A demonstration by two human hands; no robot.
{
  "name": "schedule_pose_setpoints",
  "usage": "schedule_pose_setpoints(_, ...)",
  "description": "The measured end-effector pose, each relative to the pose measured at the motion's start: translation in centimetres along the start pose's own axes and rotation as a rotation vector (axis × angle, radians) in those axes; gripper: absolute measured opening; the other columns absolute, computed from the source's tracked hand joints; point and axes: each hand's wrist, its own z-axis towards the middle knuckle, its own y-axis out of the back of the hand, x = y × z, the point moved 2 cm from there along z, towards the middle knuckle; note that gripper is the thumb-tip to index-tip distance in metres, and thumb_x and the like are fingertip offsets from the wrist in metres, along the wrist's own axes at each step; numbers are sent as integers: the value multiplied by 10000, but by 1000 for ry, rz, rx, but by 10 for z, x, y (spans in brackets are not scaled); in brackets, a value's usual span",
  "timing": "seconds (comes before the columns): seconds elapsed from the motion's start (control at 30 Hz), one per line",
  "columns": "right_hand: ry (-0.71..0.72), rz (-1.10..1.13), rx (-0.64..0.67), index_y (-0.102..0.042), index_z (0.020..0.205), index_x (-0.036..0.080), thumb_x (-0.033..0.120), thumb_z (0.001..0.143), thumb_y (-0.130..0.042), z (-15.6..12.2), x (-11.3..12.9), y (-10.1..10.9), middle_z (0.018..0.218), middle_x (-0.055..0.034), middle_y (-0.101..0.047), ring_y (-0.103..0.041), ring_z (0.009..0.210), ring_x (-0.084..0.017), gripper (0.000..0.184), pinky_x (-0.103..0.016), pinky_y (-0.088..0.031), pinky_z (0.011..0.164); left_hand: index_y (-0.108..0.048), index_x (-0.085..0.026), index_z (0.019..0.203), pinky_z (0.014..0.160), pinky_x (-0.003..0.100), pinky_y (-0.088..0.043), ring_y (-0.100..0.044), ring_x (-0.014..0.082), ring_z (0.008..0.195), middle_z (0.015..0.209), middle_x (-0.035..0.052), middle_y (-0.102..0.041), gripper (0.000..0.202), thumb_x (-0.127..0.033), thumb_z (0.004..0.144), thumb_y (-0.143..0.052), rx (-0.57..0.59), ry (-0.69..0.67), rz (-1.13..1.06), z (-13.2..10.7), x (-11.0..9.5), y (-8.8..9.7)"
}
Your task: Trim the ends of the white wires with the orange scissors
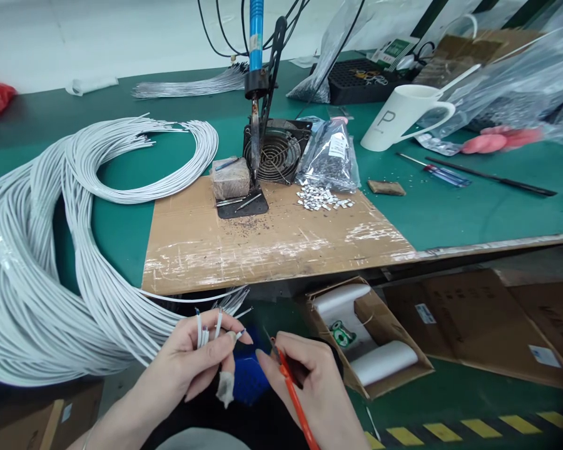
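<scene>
My left hand (199,356) is pinched around several white cable ends (218,323) just in front of the table edge. Their short tips stick up between my fingers, some showing dark inner wires. A whitish wrap (226,389) covers one fingertip of that hand. To its right, my right hand (307,375) grips a red-handled tool (294,394) with a thin, dark, pointed tip; its exact kind is unclear. The tip points at the cable ends, a small gap away. Thick coils of white cable (103,275) hang over the table edge at the left.
On a cardboard sheet (263,256) stand a blue-handled soldering iron (256,37), a fan (279,156), a brown block (231,180) and small white pieces (321,197). A mug (394,119) and screwdriver (438,170) lie right. Below is an open carton (394,337).
</scene>
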Motion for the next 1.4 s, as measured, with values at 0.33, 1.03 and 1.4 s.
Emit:
schedule_pose_setpoints(0.33,-106,108,-389,-508,562,211,456,918,-702,-12,-8,24,528,29,-425,-365,493,-127,474,-296,-274,499,-789,-190,1006,609,207,-426,-549,107,630,733,-11,-620,275,-443,991,-681,-89,-164,216,3,1,3)
schedule_pose_setpoints(1.03,16,535,-133,-821,690,219,253,783,-830,1,3,-13,586,2,-592,-486,563,-137,99,-267,-382,527,-702,-149,831,495,203,-397,-438,85,486,587,-48,-516,405,-545,903,-748,34,-42,217,-7,7,-9)
schedule_pose_setpoints(1.4,7,450,-320,-811,746,198,296,884,-750,-1,-1,5,567,-26,-647,-563,469,-143,180,-246,-430,436,-655,-158,778,516,200,-316,-361,91,548,605,-50,-488,340,-451,909,-769,-90,-74,233,-6,5,-10)
